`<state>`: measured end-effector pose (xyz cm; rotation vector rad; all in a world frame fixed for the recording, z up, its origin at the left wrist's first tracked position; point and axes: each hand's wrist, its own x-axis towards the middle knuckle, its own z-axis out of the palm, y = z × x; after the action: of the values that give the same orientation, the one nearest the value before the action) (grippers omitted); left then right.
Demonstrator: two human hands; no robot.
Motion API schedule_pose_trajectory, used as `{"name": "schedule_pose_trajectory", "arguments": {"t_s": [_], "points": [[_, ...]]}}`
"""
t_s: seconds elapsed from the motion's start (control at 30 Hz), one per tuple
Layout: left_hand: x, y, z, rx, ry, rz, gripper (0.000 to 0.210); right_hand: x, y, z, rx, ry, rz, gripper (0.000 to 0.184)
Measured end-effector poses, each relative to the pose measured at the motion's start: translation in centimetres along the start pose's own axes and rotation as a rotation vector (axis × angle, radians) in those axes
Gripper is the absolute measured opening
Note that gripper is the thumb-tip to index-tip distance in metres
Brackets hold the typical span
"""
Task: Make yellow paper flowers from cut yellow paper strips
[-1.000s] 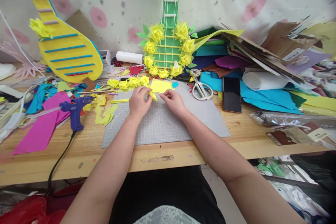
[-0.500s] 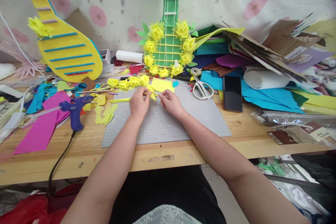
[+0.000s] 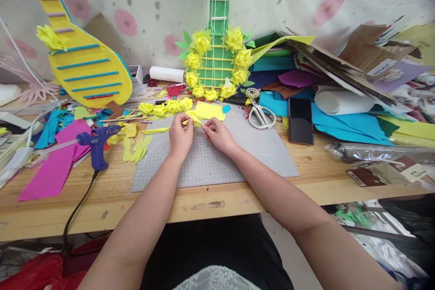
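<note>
Above the grey cutting mat (image 3: pixel 234 158), my left hand (image 3: pixel 181 137) pinches a yellow paper piece (image 3: pixel 194 118) with petal-like ends. My right hand (image 3: pixel 219 134) is closed at the right side of the same piece, its thumb and fingertips together; whether a thin stick is also in that grip I cannot make out. Just beyond the hands lie a yellow paper sheet (image 3: pixel 211 111) and a row of yellow paper flowers (image 3: pixel 165 108). A narrow folded yellow strip (image 3: pixel 154 131) is left of my left hand, near cut yellow petal shapes (image 3: pixel 136 150).
A blue glue gun (image 3: pixel 98 142) stands at left beside magenta paper (image 3: pixel 50 172). Scissors (image 3: pixel 261 115) and a phone (image 3: pixel 301 121) lie to the right. Behind stand a green instrument model (image 3: pixel 217 61) ringed with flowers and a yellow one (image 3: pixel 91 61). Coloured sheets and cardboard (image 3: pixel 360 50) pile up at right.
My right hand has shifted slightly left, closer to my left hand. The yellow paper piece has turned, with its hanging tip now lifted between the fingers.
</note>
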<state>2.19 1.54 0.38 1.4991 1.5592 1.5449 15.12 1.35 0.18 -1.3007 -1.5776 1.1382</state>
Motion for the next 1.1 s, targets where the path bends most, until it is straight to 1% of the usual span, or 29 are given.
{"name": "schedule_pose_trajectory", "arguments": {"t_s": [0.13,0.23,0.3,0.43,0.53,0.6,0.73,0.97,1.03,1.1], "points": [[-0.1,-0.1,0.2,-0.066,-0.016,-0.021,0.014,0.1,-0.1,-0.1,0.011,0.083,-0.016,0.016],[-0.1,-0.3,0.3,-0.108,-0.035,-0.048,0.013,0.0,-0.3,-0.1,0.02,0.101,-0.021,0.016],[0.0,-0.4,0.4,-0.136,-0.018,-0.088,0.013,0.0,-0.3,-0.1,0.017,0.079,-0.023,0.015],[0.2,-0.3,0.6,-0.228,0.033,-0.184,0.012,0.0,-0.2,0.2,0.031,-0.016,-0.043,0.013],[0.3,-0.1,0.7,-0.321,0.029,-0.205,0.011,0.1,0.1,0.3,0.054,-0.07,-0.052,0.014],[0.3,0.0,0.8,-0.354,0.021,-0.203,0.011,0.1,0.1,0.3,0.048,-0.082,-0.052,0.015],[0.2,-0.2,0.8,-0.344,0.019,-0.207,0.011,-0.3,-0.5,0.3,-0.071,-0.086,-0.086,0.015],[0.4,-1.3,0.8,-0.265,0.03,-0.186,0.011,-1.0,-1.7,0.4,-0.485,-0.112,-0.261,0.005],[0.5,-1.4,0.8,-0.266,0.026,-0.187,0.011,-1.0,-1.7,0.4,-0.535,-0.11,-0.268,0.005],[0.5,-1.3,0.9,-0.271,0.023,-0.19,0.011,-1.0,-1.8,0.3,-0.531,-0.111,-0.248,0.005]]}}
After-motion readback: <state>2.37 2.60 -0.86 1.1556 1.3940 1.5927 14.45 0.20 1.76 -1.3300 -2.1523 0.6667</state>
